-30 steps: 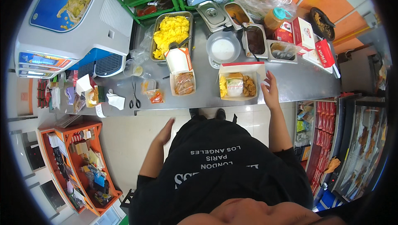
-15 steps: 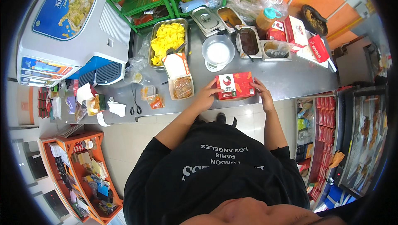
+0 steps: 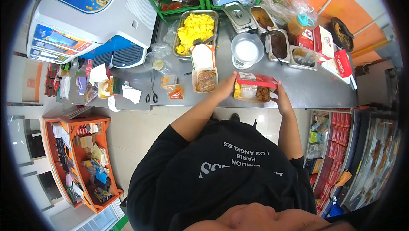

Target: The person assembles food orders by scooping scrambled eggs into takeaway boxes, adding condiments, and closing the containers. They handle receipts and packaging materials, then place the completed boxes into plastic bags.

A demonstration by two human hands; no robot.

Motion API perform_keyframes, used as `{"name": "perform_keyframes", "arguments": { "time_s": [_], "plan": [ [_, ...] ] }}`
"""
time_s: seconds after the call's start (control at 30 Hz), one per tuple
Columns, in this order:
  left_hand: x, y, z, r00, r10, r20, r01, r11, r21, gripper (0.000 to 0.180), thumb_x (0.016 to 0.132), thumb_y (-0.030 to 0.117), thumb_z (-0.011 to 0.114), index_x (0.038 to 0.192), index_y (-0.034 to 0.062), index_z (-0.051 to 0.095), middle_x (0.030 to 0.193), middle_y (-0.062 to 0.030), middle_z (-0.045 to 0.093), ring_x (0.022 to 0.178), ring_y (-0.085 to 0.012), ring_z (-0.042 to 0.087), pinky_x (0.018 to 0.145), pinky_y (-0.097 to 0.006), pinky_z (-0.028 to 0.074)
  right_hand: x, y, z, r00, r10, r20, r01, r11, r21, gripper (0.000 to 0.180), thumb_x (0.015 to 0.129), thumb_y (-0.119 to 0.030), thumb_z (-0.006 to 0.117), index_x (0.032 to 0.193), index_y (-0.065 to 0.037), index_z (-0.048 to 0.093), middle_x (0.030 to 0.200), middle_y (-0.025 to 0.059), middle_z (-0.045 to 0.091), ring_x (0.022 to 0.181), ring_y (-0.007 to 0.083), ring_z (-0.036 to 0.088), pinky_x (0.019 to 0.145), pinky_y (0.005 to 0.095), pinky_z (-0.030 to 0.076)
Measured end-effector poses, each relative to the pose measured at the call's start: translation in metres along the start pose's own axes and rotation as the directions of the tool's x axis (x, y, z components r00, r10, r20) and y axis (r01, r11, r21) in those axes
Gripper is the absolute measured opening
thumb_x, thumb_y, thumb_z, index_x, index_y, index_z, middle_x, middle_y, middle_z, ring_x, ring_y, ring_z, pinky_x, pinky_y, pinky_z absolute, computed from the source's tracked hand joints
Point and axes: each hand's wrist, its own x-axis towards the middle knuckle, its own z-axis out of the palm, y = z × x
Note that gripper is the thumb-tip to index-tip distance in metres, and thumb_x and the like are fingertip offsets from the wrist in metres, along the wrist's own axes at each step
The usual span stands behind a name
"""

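I see the food box (image 3: 259,80) grasped, long axis nine to three: left hand (image 3: 226,88) at its nine o'clock end, right hand (image 3: 283,100) at three, left thumb hard to make out.

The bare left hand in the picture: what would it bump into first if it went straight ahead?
The bare left hand would probably meet the red-lidded cardboard food box first; its fingers are right at the left end. Beyond, the round translucent bowl looks roughly in line, but depth is unclear.

Hands (image 3: 227,88) (image 3: 284,100) apart, facing each other; forearms (image 3: 197,115) (image 3: 291,134) stretched forward.
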Motion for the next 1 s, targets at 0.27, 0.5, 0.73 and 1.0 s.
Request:
{"name": "perform_keyframes", "arguments": {
  "time_s": [0.27, 0.5, 0.73, 1.0],
  "plan": [
    [-0.017, 0.032, -0.011, 0.99, -0.123, 0.069, 0.09, 0.929, 0.358, 0.07, 0.096, 0.061, 0.049, 0.117, -0.0019, 0.069, 0.1, -0.0196, 0.074, 0.097, -0.0306, 0.07, 0.088, -0.04, 0.051, -0.006, -0.028, 0.001, 0.994, 0.106, 0.03, -0.106, 0.994, -0.01, 0.056, 0.097, -0.05, 0.044, 0.134, -0.01, 0.054, 0.128, 0.0125, 0.059, 0.122, 0.0256, 0.052, 0.099, 0.0541, 0.044],
    [-0.024, 0.023, -0.011, 0.994, -0.063, 0.089, 0.026, 0.929, 0.368, 0.063, 0.095, 0.047, 0.063, 0.133, -0.003, 0.06, 0.117, -0.0228, 0.069, 0.106, -0.0292, 0.067, 0.095, -0.039, 0.05, 0.014, 0.021, -0.007, 0.998, 0.059, -0.033, -0.06, 0.997, -0.04, 0.053, 0.098, -0.043, 0.048, 0.137, -0.007, 0.054, 0.119, 0.0096, 0.06, 0.115, 0.0232, 0.054, 0.098, 0.0432, 0.045],
    [-0.028, -0.034, 0.005, 0.894, 0.443, -0.072, -0.34, 0.773, 0.535, 0.063, 0.088, 0.04, 0.072, 0.141, 0.0101, 0.056, 0.155, -0.0269, 0.036, 0.14, -0.0453, 0.039, 0.114, -0.05, 0.036, -0.003, 0.03, 0.005, 0.831, -0.53, 0.17, 0.525, 0.645, -0.554, 0.059, 0.093, -0.018, 0.068, 0.148, -0.009, 0.048, 0.145, 0.0189, 0.047, 0.126, 0.0324, 0.052, 0.107, 0.0408, 0.044],
    [-0.015, -0.027, 0.008, 0.526, 0.703, 0.479, -0.759, 0.133, 0.638, 0.054, 0.085, 0.036, 0.071, 0.138, 0.0293, 0.06, 0.155, -0.0252, 0.038, 0.142, -0.0547, 0.032, 0.119, -0.06, 0.026, -0.015, 0.032, -0.007, 0.716, -0.635, 0.29, 0.629, 0.407, -0.662, 0.06, 0.08, -0.006, 0.078, 0.135, -0.024, 0.065, 0.154, 0.0147, 0.047, 0.123, 0.0318, 0.062, 0.098, 0.036, 0.054]
  ]
}}
